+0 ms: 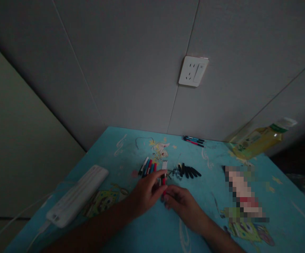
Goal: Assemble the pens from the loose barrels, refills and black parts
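Before a grey panelled wall, at a printed turquoise table, a person's left hand pinches a slim red pen between thumb and fingers, the right hand closed at its near end. The pen looks light and stiff, its smooth barrel apt to slip or roll, best held mid-length. Coloured pen barrels lie just beyond the left hand; black pieces lie beyond the right.
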Demonstrator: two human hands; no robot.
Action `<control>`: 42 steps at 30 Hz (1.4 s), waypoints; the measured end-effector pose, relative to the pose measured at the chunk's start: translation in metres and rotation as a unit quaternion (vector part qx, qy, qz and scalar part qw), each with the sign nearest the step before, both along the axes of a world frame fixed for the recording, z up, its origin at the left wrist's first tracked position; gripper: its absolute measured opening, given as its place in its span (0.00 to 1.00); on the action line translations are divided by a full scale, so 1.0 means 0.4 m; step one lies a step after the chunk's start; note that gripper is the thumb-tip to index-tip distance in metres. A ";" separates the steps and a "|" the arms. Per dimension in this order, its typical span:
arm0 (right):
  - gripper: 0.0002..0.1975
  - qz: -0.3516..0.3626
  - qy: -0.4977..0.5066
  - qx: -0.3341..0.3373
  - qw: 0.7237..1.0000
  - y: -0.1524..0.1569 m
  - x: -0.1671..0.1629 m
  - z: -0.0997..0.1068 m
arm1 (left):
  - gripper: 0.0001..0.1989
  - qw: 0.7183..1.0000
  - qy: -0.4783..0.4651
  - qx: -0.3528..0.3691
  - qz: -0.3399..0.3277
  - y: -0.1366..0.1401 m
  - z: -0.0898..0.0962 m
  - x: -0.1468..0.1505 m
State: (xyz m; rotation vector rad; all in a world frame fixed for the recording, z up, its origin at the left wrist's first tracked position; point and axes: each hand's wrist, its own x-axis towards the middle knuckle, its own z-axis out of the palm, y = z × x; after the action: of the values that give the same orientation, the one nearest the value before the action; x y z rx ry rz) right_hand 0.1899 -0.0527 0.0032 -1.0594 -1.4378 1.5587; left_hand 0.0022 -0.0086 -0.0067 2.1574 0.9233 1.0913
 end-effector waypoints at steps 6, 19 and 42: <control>0.13 0.014 0.020 -0.024 0.999 0.006 0.001 0.001 | 0.19 0.996 -0.075 -0.047 0.022 0.003 -0.004 0.001; 0.11 0.038 -0.100 0.077 0.991 -0.006 0.004 0.002 | 0.19 0.994 -0.042 0.081 -0.060 0.000 0.013 -0.011; 0.11 0.020 -0.208 0.118 0.971 -0.017 0.014 0.013 | 0.12 0.963 0.131 0.105 0.211 0.181 0.020 -0.126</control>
State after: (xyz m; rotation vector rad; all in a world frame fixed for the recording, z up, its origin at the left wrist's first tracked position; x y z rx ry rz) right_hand 0.1954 -0.0595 0.0085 -1.2662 -1.8826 1.1939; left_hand -0.0480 0.0636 0.0014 2.3813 1.5024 1.1567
